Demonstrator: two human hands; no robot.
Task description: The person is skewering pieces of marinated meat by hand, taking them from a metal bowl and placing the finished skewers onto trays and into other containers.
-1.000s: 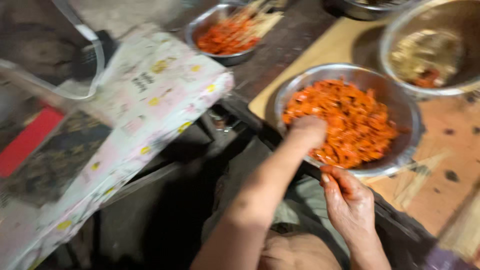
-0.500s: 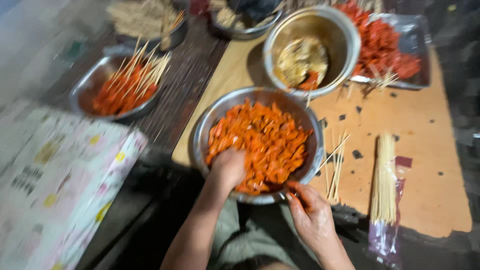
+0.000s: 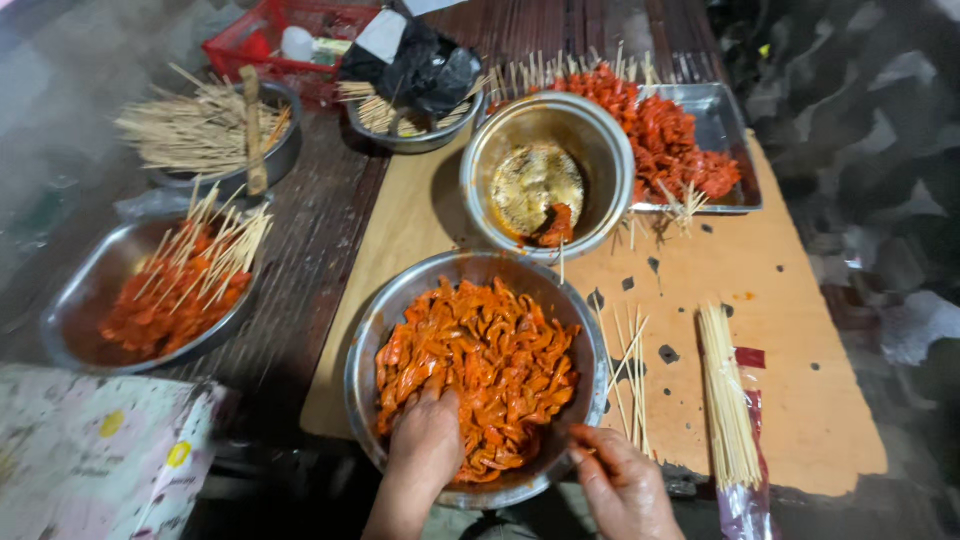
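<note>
Head view | clear skewer packet (image 3: 738, 440) right | red crate (image 3: 300, 35) top-left

The left hand (image 3: 425, 445) has its fingertips buried among the red marinated strips (image 3: 480, 370), so its grip cannot be told. The right hand (image 3: 625, 485) is cut off at the bottom edge. The bundle of skewers (image 3: 728, 395) runs out of frame below. The floral cloth (image 3: 95, 450) is blurred.

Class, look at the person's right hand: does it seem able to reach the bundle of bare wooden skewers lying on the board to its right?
Probably yes. The right hand sits at the near bowl's rim, and the skewer bundle lies on the board beside it, with only a few loose skewers between.
</note>
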